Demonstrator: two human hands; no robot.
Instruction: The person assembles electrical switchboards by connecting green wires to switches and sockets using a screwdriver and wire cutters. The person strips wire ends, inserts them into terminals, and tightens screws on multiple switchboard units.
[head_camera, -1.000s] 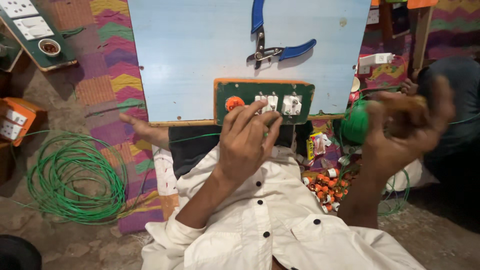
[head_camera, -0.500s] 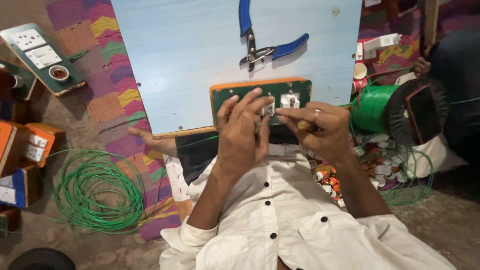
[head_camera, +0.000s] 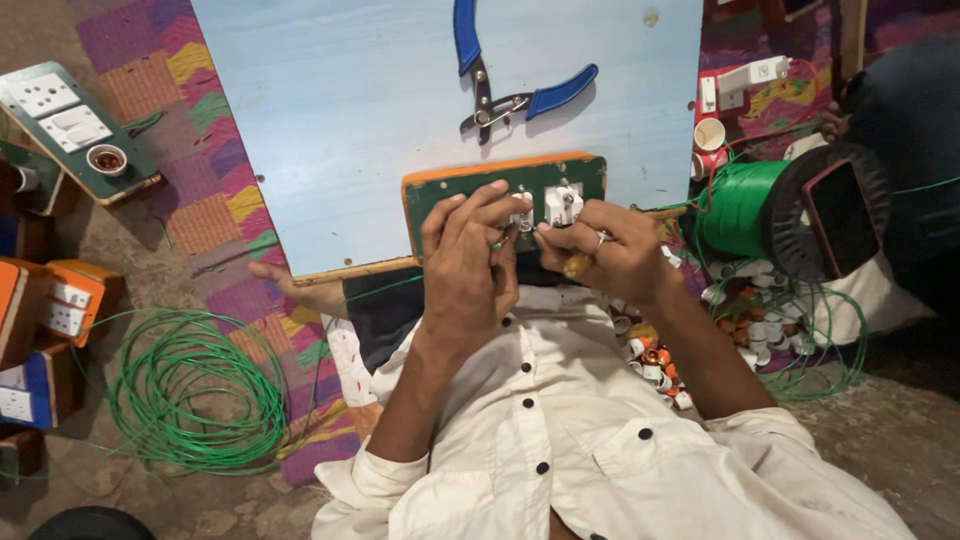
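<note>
A green switch panel (head_camera: 440, 190) with an orange edge lies on a pale blue board (head_camera: 350, 110) across my lap. My left hand (head_camera: 465, 270) rests on the panel's front and pinches the end of a thin green wire (head_camera: 498, 243) beside a white switch (head_camera: 563, 203). Close to its right, my right hand (head_camera: 615, 255), wearing a ring, grips a small tool with a yellowish handle (head_camera: 577, 266), pointed toward the left fingers. The two hands almost touch. Their fingers hide part of the panel's fittings.
Blue-handled pliers (head_camera: 510, 95) lie open on the board above the panel. A spool of green wire (head_camera: 740, 205) stands at the right, with small white and orange parts (head_camera: 660, 365) below it. A loose green wire coil (head_camera: 195, 390), another switch panel (head_camera: 75, 125) and orange boxes (head_camera: 65, 300) lie left. Another person (head_camera: 910, 120) sits at the far right.
My right hand has come in from the spool side at the right to the panel and now meets the left hand. The left hand has stayed on the panel.
</note>
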